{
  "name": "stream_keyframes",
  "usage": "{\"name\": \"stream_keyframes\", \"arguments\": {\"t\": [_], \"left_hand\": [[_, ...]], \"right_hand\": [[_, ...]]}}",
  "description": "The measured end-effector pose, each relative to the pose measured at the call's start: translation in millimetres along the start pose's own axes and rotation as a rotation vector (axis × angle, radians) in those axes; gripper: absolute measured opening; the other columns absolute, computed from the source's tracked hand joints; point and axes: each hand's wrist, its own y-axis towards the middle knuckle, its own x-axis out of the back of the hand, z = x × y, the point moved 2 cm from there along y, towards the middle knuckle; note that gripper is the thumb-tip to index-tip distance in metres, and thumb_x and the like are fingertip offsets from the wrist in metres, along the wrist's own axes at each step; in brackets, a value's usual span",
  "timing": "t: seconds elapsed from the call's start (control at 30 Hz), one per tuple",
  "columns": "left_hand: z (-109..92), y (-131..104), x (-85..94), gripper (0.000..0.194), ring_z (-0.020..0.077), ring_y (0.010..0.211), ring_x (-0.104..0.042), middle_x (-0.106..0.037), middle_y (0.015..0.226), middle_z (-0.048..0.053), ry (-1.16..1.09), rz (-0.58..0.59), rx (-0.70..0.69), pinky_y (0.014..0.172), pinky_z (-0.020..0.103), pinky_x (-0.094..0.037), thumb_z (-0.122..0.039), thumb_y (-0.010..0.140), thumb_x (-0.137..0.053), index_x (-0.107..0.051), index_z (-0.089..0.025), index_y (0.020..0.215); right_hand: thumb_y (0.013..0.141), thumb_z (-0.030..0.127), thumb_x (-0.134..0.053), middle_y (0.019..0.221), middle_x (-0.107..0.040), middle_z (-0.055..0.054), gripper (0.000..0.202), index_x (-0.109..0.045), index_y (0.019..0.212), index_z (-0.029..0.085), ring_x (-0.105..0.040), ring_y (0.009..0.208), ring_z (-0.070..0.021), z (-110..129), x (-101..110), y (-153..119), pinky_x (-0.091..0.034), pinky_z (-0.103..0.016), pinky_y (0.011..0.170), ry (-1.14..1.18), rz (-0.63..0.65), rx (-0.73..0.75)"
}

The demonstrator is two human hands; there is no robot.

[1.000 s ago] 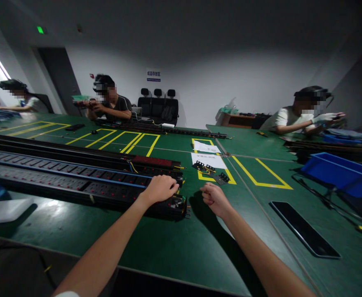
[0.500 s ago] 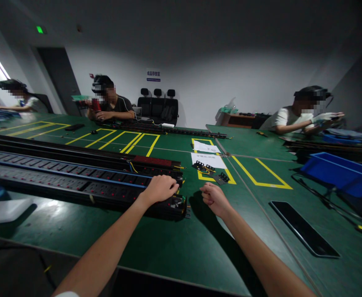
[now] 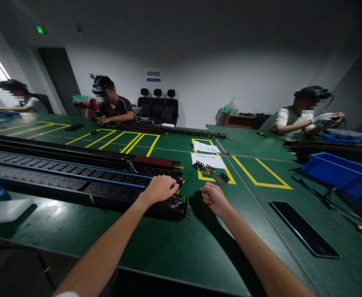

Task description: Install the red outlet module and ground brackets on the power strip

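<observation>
My left hand [image 3: 160, 189] lies over the right end of a long black power strip [image 3: 106, 195], its fingers curled down on the strip. Small red marks run along the strip's sockets, and a green wire shows at its end. Just right of that end, my right hand [image 3: 214, 199] hovers above the table with fingers closed in a pinch. Whatever it may hold is hidden. Beyond it lie black perforated metal brackets [image 3: 222, 178] near a printed paper sheet [image 3: 208, 160].
More long black strips [image 3: 76, 153] lie behind mine on the green table [image 3: 156, 247]. To the right are a phone [image 3: 304, 229], black cables and a blue bin [image 3: 338, 173]. Co-workers sit across the table, one with a red power tool [image 3: 93, 104].
Both my hands keep their place. Across the table, a co-worker's red power tool has swung to the left, and their other hand has moved left and down toward the table.
</observation>
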Motion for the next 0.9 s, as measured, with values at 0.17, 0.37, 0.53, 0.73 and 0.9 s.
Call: {"name": "stream_keyframes", "arguments": {"t": [0.17,0.37,0.53,0.73,0.9], "left_hand": [[0,0,1.2,0.041,0.0249,0.085,-0.071,-0.075,0.091,0.009,-0.015,0.003,0.006,0.076,0.034,-0.052,-0.040,0.102,-0.044,-0.075,-0.019,0.087],[0,0,1.1,0.041,0.0252,0.086,-0.072,-0.075,0.093,0.009,0.001,0.010,0.004,0.076,0.034,-0.052,-0.041,0.102,-0.043,-0.075,-0.019,0.087],[-1,0,1.8,0.041,0.0259,0.086,-0.072,-0.075,0.092,0.009,0.005,0.021,0.003,0.077,0.035,-0.053,-0.041,0.102,-0.043,-0.075,-0.019,0.088],[-1,-1,6.3,0.038,0.0267,0.087,-0.072,-0.075,0.093,0.008,0.020,0.043,0.024,0.076,0.035,-0.052,-0.039,0.102,-0.043,-0.072,-0.019,0.086],[-13,1,28.9,0.033,0.0252,0.085,-0.069,-0.071,0.094,0.008,0.070,-0.025,0.052,0.071,0.033,-0.051,-0.035,0.103,-0.043,-0.068,-0.019,0.090]], "right_hand": [[0.057,0.020,-0.072,0.052,-0.024,0.015,0.045,-0.029,0.068,0.026,-0.020,0.037,-0.0019,2,-2,-2,-0.011,-0.015,0.033,-0.071,-0.003,0.024],[0.067,0.027,-0.067,0.054,-0.021,0.014,0.042,-0.025,0.068,0.027,-0.019,0.039,-0.0047,5,-4,-4,-0.016,-0.018,0.036,-0.348,-0.050,0.097],[0.079,0.014,-0.055,0.059,-0.036,0.007,0.026,-0.033,0.070,0.024,-0.041,0.050,-0.0107,13,-6,-9,-0.029,-0.022,0.049,-0.854,-0.177,0.238],[0.092,0.006,-0.046,0.084,-0.068,-0.012,0.018,-0.057,0.096,0.019,-0.067,0.086,-0.0286,15,-16,-20,-0.040,-0.033,0.071,-1.477,-0.224,0.324],[0.098,0.010,-0.042,0.097,-0.073,-0.016,0.022,-0.058,0.112,0.019,-0.072,0.093,-0.0307,10,-25,-18,-0.045,-0.036,0.077,-1.709,-0.183,0.348]]}}
